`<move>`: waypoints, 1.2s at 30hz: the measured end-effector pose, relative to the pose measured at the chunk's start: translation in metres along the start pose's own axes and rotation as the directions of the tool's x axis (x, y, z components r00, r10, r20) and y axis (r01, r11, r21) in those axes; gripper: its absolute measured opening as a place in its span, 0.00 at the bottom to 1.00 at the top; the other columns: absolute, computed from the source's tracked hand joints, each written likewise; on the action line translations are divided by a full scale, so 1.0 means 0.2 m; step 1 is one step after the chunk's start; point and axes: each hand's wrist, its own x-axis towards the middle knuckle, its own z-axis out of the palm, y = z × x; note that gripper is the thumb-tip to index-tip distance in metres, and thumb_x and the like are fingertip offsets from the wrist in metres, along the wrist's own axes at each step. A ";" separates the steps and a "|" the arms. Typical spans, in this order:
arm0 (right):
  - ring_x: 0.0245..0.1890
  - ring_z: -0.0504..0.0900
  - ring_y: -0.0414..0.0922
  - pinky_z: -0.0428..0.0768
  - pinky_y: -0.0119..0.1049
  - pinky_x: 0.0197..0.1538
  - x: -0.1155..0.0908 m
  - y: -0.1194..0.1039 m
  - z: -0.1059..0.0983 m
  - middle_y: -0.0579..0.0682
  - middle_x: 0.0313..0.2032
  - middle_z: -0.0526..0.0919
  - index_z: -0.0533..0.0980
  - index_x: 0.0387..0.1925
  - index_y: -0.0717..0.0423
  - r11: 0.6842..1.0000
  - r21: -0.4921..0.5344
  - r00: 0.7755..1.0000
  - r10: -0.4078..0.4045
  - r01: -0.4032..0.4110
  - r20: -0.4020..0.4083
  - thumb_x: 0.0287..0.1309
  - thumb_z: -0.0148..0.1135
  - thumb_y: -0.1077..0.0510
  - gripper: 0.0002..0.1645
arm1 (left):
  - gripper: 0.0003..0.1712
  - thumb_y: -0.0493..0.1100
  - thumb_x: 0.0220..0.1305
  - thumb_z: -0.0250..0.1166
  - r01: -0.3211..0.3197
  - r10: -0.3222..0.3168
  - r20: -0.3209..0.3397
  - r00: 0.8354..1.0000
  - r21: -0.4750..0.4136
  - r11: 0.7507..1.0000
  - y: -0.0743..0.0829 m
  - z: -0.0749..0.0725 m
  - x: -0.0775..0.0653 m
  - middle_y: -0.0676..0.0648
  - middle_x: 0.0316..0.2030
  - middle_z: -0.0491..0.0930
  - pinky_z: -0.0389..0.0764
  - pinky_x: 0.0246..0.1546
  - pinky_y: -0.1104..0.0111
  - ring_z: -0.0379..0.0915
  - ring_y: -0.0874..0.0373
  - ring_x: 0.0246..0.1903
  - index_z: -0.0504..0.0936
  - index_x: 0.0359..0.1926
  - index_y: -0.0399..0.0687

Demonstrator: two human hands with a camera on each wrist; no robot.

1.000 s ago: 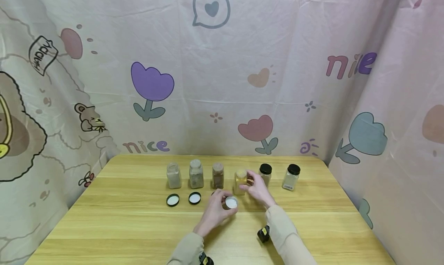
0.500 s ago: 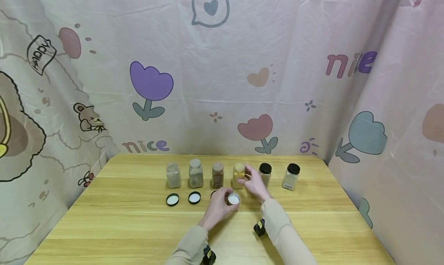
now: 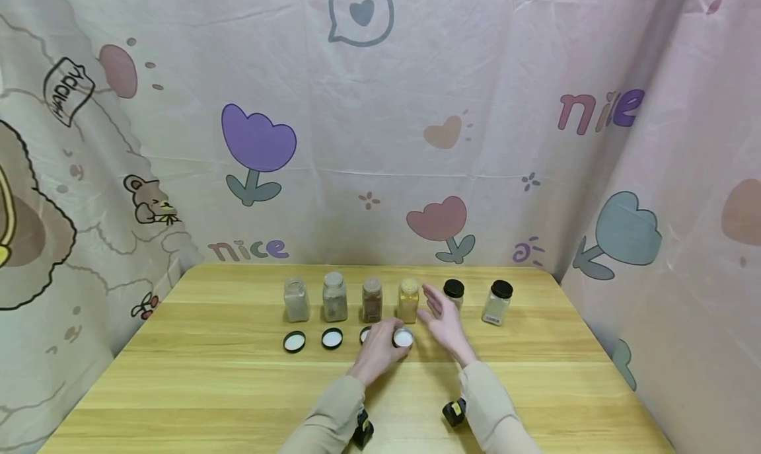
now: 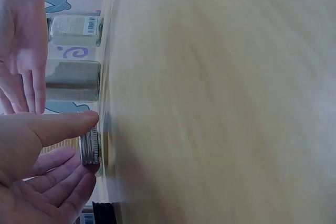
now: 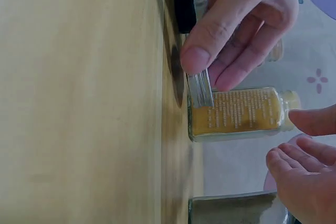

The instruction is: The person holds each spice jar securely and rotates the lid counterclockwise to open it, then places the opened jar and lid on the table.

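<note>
My left hand pinches a round lid between thumb and fingers, its white inner face up. In the right wrist view the ridged silver rim of this lid is held low over the wood, in front of the yellow-filled spice jar. That yellow jar stands upright without a lid. Just to its right is my right hand, fingers extended and apart from the jar, thumb spread, holding nothing. In the left wrist view the right hand hangs with its fingers loosely straight.
Left of the yellow jar stand a brown-filled jar, a grey jar and a whitish jar, all uncapped. Upturned lids lie before them, one partly behind my left hand. Two black-capped jars stand right; a printed curtain hangs behind.
The yellow jar has moved back into line with the others, and my right hand has let go of it and drawn right. My left hand has shifted slightly right and away with the lid.
</note>
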 end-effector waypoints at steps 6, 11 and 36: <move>0.71 0.67 0.65 0.68 0.49 0.74 -0.04 -0.01 -0.02 0.70 0.69 0.68 0.65 0.68 0.72 0.997 0.052 0.995 -0.049 0.053 -0.085 0.64 0.55 0.75 0.30 | 0.24 0.34 0.51 0.77 -0.015 0.015 0.001 1.000 0.032 0.999 0.00 0.01 0.03 0.35 0.45 0.84 0.84 0.51 0.51 0.81 0.42 0.48 0.80 0.50 0.32; 0.64 0.78 0.56 0.77 0.33 0.68 -0.06 -0.03 -0.03 0.70 0.62 0.76 0.70 0.62 0.71 0.987 0.124 0.981 -0.075 0.099 -0.179 0.63 0.55 0.76 0.25 | 0.23 0.33 0.50 0.77 -0.021 0.021 0.004 1.000 0.044 0.999 0.00 0.02 0.04 0.35 0.44 0.85 0.85 0.48 0.53 0.82 0.43 0.45 0.81 0.49 0.32; 0.79 0.47 0.62 0.45 0.61 0.82 0.02 0.09 -0.26 0.64 0.78 0.48 0.48 0.77 0.60 0.993 0.028 0.979 0.114 -0.110 -0.172 0.56 0.69 0.66 0.54 | 0.29 0.37 0.57 0.74 0.022 -0.023 -0.003 1.000 -0.249 0.968 -0.03 -0.12 -0.10 0.35 0.55 0.81 0.80 0.60 0.47 0.78 0.40 0.56 0.77 0.58 0.31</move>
